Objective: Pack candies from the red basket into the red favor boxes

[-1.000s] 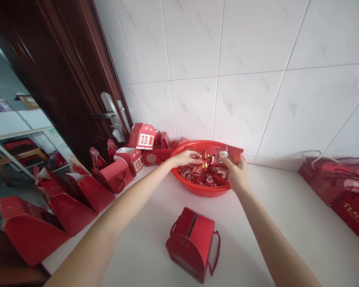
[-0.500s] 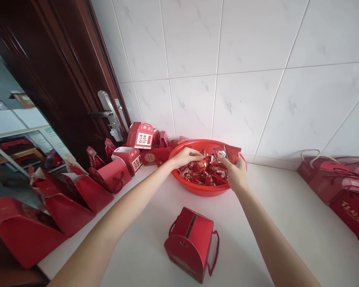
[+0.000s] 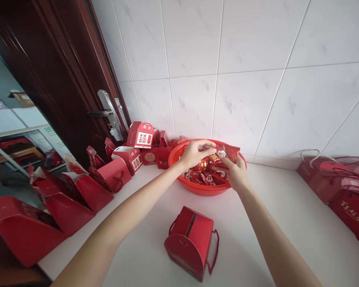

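Observation:
Wrapped red and gold candies point(image 3: 208, 177) lie in a round red plastic basket point(image 3: 203, 190) by the wall. Over the basket my right hand point(image 3: 235, 169) grips red candy packets point(image 3: 227, 152) between thumb and fingers. My left hand point(image 3: 199, 153) is beside it, thumb and fingers pinched together near a gold-marked packet; what they hold is too small to make out. Nearer to me stands a red box point(image 3: 191, 243) with a rounded top, a dark slit and rope handles; neither hand touches it.
Several red boxes point(image 3: 110, 175) line the table's left edge up to the wall. Red gift bags point(image 3: 332, 187) with cord handles lie at the right. A dark door point(image 3: 62, 71) with a metal handle is at the left, a tiled wall behind.
My left hand has moved right, toward the packets in my right hand. The right hand has barely moved and still holds its packets. The red box has stayed put.

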Action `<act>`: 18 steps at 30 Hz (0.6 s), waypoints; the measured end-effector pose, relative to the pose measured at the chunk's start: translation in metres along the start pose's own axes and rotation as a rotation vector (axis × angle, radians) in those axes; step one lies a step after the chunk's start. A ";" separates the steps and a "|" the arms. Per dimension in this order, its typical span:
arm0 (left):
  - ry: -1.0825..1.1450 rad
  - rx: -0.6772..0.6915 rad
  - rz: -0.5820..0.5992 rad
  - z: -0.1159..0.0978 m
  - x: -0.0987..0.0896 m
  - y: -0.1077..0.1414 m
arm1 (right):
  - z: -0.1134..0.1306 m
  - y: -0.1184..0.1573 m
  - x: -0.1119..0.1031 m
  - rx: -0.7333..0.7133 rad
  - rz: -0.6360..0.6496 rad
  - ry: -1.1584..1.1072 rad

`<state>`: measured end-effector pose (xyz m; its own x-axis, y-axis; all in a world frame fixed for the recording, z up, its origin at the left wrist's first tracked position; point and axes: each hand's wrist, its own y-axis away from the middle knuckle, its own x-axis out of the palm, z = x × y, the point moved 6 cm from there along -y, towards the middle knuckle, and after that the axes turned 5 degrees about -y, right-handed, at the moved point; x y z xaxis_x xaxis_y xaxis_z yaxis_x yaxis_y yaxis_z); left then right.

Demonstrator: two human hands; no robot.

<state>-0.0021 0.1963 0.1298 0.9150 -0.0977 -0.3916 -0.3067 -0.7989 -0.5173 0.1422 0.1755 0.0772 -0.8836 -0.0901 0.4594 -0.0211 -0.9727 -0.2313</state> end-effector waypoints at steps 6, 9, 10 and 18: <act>-0.038 0.042 -0.016 0.000 -0.002 -0.003 | -0.003 -0.004 -0.003 0.074 -0.011 -0.090; -0.091 0.043 -0.056 0.001 -0.004 -0.002 | -0.003 -0.004 -0.003 0.096 -0.027 -0.107; -0.111 0.044 -0.071 0.001 -0.005 -0.002 | -0.002 -0.003 -0.001 0.094 -0.009 -0.101; 0.014 -0.007 -0.094 0.009 0.000 -0.001 | 0.000 0.000 0.004 0.052 0.129 -0.062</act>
<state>-0.0044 0.2020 0.1234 0.9431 -0.0307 -0.3311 -0.2180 -0.8089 -0.5460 0.1384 0.1750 0.0795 -0.8469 -0.2266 0.4811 0.1164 -0.9617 -0.2481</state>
